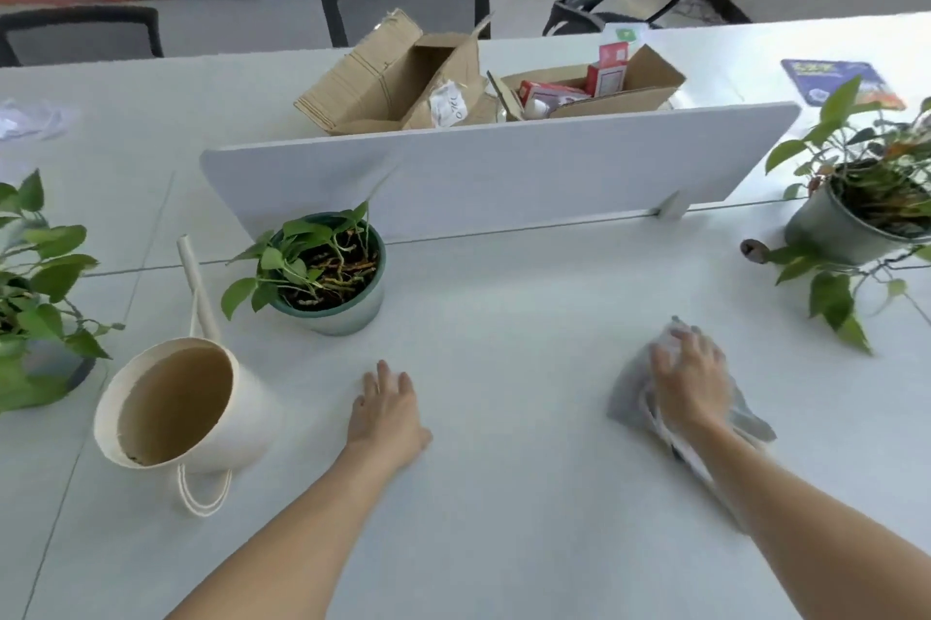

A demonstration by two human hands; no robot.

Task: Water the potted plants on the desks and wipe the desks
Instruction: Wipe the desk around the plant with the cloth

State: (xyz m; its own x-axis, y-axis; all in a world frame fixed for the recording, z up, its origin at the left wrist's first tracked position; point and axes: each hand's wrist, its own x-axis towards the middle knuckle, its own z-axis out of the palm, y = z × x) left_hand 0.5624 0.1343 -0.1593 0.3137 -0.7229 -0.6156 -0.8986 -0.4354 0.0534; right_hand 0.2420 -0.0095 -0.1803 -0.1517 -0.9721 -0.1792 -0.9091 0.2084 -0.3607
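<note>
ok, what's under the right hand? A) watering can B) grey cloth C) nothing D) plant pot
B: the right hand presses flat on a grey cloth on the white desk; the cream watering can sits apart, beyond the left hand.

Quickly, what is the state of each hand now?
Left hand: open, flat on the desk.
Right hand: open, pressing the grey cloth.

I count three potted plants (327, 266), one watering can (186, 407), one grey cloth (629, 397) — and one white divider panel (504, 165). Behind it I make out two open cardboard boxes (383, 80) and, farther back, three office chairs (408, 9).
</note>
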